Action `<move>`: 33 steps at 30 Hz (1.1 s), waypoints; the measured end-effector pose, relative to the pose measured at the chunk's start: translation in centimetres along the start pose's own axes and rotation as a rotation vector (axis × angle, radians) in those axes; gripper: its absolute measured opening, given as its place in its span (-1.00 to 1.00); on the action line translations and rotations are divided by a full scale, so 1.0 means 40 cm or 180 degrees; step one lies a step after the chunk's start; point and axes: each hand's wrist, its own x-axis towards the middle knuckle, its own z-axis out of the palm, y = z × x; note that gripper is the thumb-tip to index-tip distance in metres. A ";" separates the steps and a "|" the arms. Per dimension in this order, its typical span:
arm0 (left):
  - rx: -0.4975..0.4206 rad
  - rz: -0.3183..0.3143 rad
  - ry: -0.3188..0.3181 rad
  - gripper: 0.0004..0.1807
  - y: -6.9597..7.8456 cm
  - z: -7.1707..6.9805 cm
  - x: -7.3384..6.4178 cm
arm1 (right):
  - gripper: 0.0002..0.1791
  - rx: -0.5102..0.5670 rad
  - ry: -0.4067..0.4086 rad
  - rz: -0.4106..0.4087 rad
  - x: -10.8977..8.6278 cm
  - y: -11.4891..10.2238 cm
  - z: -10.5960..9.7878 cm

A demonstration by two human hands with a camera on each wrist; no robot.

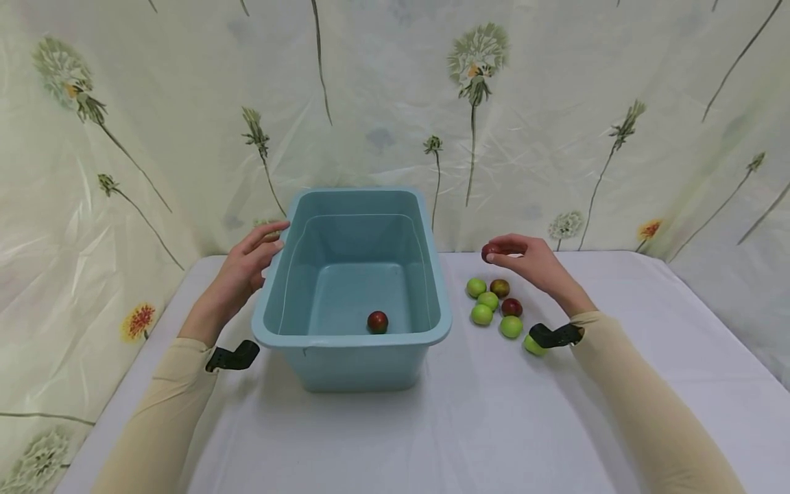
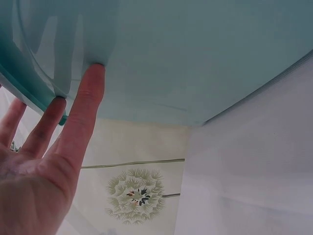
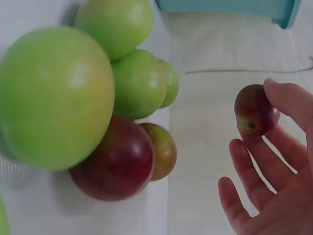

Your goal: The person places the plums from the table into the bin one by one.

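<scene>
A dark red plum [image 1: 489, 252] is pinched between the thumb and fingers of my right hand [image 1: 537, 264], above the back of the table. The right wrist view shows that plum [image 3: 257, 110] at the fingertips, the other fingers spread. My left hand [image 1: 237, 278] is at the left side of a blue plastic tub [image 1: 352, 341]. In the left wrist view its extended fingers [image 2: 80, 115] touch the tub's outer wall [image 2: 161, 63]. Inside the tub, near the front, lies one dark red plum [image 1: 378, 322].
Several green plums [image 1: 511, 326] lie right of the tub, with a dark red plum [image 1: 511, 307] and a brownish one [image 1: 500, 288] among them. Another green plum [image 1: 534, 345] lies partly under the right wrist's camera. A flowered sheet [image 1: 382, 89] hangs behind the white table [image 1: 494, 425].
</scene>
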 end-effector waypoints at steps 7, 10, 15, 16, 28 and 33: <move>0.0006 -0.0002 0.0046 -0.48 -0.002 0.000 0.000 | -0.45 0.0181 -0.0003 -0.0080 0.002 -0.025 0.013; 0.0022 -0.0012 0.0046 -0.48 -0.001 0.001 -0.001 | -0.48 0.0283 -0.0010 -0.0127 0.002 -0.038 0.017; 0.0038 -0.0026 0.0054 -0.47 0.000 0.002 -0.002 | -0.48 0.0364 0.0076 -0.0184 -0.002 -0.065 0.023; 0.0044 -0.0029 0.0060 -0.46 0.001 0.002 -0.002 | -0.48 0.0371 0.0095 -0.0188 -0.003 -0.072 0.025; 0.0017 -0.0016 0.0065 -0.47 0.001 0.002 0.000 | -0.46 0.0643 0.0384 -0.0460 -0.009 -0.164 0.035; 0.0012 -0.0015 0.0038 -0.46 0.002 0.001 -0.001 | -0.49 0.0687 0.0413 -0.0585 -0.005 -0.203 0.038</move>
